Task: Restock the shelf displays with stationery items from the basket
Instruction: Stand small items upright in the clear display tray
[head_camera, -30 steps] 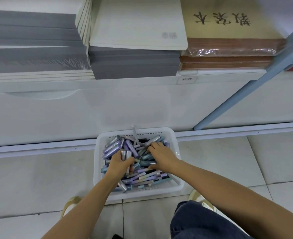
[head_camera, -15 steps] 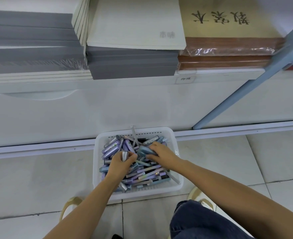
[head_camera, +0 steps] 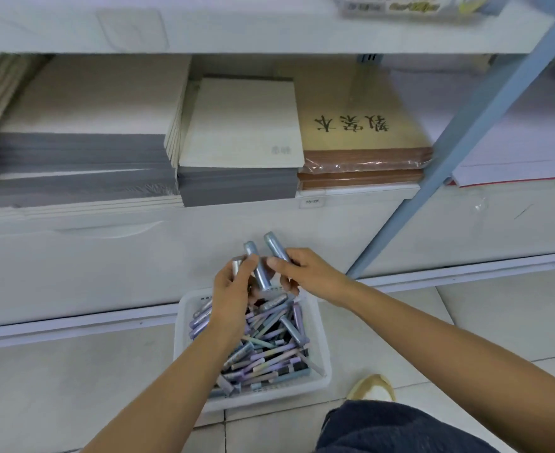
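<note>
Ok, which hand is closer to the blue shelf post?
Right. The right hand, gripping a blue tube, is just left of the blue shelf post; the left hand, gripping a second tube, is farther left over the basket.

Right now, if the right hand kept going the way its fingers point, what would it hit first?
Probably the blue tube held by the left hand, then that hand itself; both sit directly ahead of the right hand. Depth is unclear, so it might slip past.
</note>
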Demonstrator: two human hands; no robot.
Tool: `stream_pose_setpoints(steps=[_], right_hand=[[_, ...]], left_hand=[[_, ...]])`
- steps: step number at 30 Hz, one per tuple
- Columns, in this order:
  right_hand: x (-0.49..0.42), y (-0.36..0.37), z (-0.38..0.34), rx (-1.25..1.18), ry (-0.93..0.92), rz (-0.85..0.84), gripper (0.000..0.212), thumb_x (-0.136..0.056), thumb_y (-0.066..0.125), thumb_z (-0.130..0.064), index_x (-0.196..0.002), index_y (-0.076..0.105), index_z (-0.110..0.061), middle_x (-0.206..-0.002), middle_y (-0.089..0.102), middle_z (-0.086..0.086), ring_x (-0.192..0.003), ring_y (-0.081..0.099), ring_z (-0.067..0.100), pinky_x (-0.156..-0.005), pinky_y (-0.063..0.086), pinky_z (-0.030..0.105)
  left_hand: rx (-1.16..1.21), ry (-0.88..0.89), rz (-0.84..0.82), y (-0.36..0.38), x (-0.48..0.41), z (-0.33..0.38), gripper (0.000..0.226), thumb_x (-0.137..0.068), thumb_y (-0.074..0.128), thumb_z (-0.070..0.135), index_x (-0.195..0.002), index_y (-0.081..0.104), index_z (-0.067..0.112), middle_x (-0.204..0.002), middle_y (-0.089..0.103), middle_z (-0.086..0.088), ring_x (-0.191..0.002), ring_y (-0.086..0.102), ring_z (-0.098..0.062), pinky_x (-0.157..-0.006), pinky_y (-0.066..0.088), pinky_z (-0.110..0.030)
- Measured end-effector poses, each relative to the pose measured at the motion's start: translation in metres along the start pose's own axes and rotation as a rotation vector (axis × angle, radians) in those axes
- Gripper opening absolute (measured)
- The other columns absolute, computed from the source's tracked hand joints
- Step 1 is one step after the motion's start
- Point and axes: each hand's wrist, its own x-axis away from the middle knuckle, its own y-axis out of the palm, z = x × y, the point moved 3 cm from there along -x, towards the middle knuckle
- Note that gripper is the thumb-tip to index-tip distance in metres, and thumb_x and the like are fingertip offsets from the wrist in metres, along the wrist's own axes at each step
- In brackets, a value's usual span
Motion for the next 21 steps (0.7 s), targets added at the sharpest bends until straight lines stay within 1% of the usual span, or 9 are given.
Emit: stream_pose_setpoints(steps=[2, 3, 5, 7, 8, 10, 13, 17, 21], right_hand=[[0.01, -0.011, -0.023, 0.048, -0.059, 0.06, 0.022, -0.103, 0.045, -0.025, -0.092, 0.06, -0.014, -0.077, 0.063, -0.01, -0.065, 0.054, 0.006, -0.059, 0.044, 0.019], [0.014, -0.016, -0.034, 0.076, -0.083, 0.102, 0.021, -0.103, 0.042, -0.026, -0.093, 0.057, -0.015, -0.08, 0.06, -0.012, -0.072, 0.054, 0.004, -0.067, 0.045, 0.021], [0.024, -0.023, -0.053, 0.089, -0.099, 0.178, 0.021, -0.103, 0.037, -0.032, -0.095, 0.051, -0.02, -0.092, 0.054, -0.007, -0.084, 0.051, 0.003, -0.081, 0.043, 0.022], [0.035, -0.026, -0.073, 0.072, -0.102, 0.214, 0.025, -0.103, 0.031, -0.04, -0.095, 0.048, -0.025, -0.103, 0.048, -0.002, -0.087, 0.047, 0.001, -0.08, 0.039, 0.013], [0.04, -0.027, -0.083, 0.058, -0.104, 0.213, 0.028, -0.103, 0.028, -0.044, -0.095, 0.048, -0.027, -0.107, 0.047, -0.001, -0.089, 0.046, 0.001, -0.079, 0.038, 0.012], [0.05, -0.026, -0.102, 0.014, -0.133, 0.2, 0.032, -0.102, 0.026, -0.048, -0.097, 0.049, -0.027, -0.109, 0.047, -0.002, -0.093, 0.047, 0.004, -0.085, 0.038, 0.019], [0.064, -0.022, -0.127, -0.074, -0.204, 0.2, 0.032, -0.102, 0.026, -0.047, -0.098, 0.048, -0.024, -0.099, 0.051, -0.002, -0.098, 0.048, 0.016, -0.103, 0.04, 0.041], [0.08, -0.02, -0.148, -0.151, -0.245, 0.194, 0.028, -0.098, 0.028, -0.053, -0.097, 0.048, -0.034, -0.1, 0.056, -0.006, -0.099, 0.049, 0.017, -0.109, 0.037, 0.048], [0.093, -0.028, -0.17, -0.214, -0.291, 0.178, 0.033, -0.092, 0.033, -0.058, -0.105, 0.049, -0.032, -0.102, 0.06, -0.006, -0.102, 0.05, 0.014, -0.116, 0.025, 0.052]], left_hand=[[0.029, 0.021, 0.02, 0.005, 0.002, 0.023, 0.033, -0.096, 0.056, 0.031, -0.071, 0.074, 0.018, -0.05, 0.052, -0.001, -0.039, 0.034, -0.009, -0.037, 0.029, -0.018], [0.041, 0.024, 0.005, 0.007, 0.004, 0.035, 0.035, -0.097, 0.055, 0.029, -0.07, 0.072, 0.015, -0.054, 0.057, -0.004, -0.037, 0.032, -0.01, -0.037, 0.027, -0.018], [0.049, 0.02, -0.058, 0.013, 0.01, 0.056, 0.03, -0.096, 0.056, 0.028, -0.073, 0.061, 0.011, -0.062, 0.065, -0.006, -0.037, 0.031, -0.01, -0.037, 0.026, -0.018], [0.031, 0.024, -0.16, 0.023, 0.021, 0.078, 0.028, -0.087, 0.067, 0.034, -0.075, 0.057, 0.011, -0.06, 0.061, -0.003, -0.038, 0.033, -0.01, -0.038, 0.027, -0.019], [0.019, 0.037, -0.207, 0.029, 0.027, 0.088, 0.033, -0.077, 0.074, 0.04, -0.076, 0.058, 0.011, -0.057, 0.058, -0.001, -0.039, 0.034, -0.009, -0.038, 0.027, -0.02], [-0.004, 0.08, -0.285, 0.042, 0.041, 0.107, 0.042, -0.061, 0.08, 0.047, -0.074, 0.061, 0.012, -0.055, 0.053, 0.001, -0.041, 0.036, -0.01, -0.039, 0.029, -0.02], [-0.012, 0.141, -0.311, 0.052, 0.057, 0.135, 0.038, -0.059, 0.084, 0.043, -0.072, 0.062, 0.014, -0.054, 0.05, 0.003, -0.042, 0.036, -0.01, -0.04, 0.029, -0.022], [-0.08, 0.156, -0.315, 0.057, 0.067, 0.163, 0.027, -0.072, 0.083, 0.027, -0.076, 0.061, 0.014, -0.055, 0.053, 0.001, -0.043, 0.038, -0.01, -0.041, 0.03, -0.023], [-0.173, 0.209, -0.326, 0.068, 0.083, 0.197, 0.028, -0.073, 0.081, 0.029, -0.079, 0.06, 0.012, -0.053, 0.056, 0.002, -0.041, 0.043, -0.008, -0.04, 0.035, -0.021]])
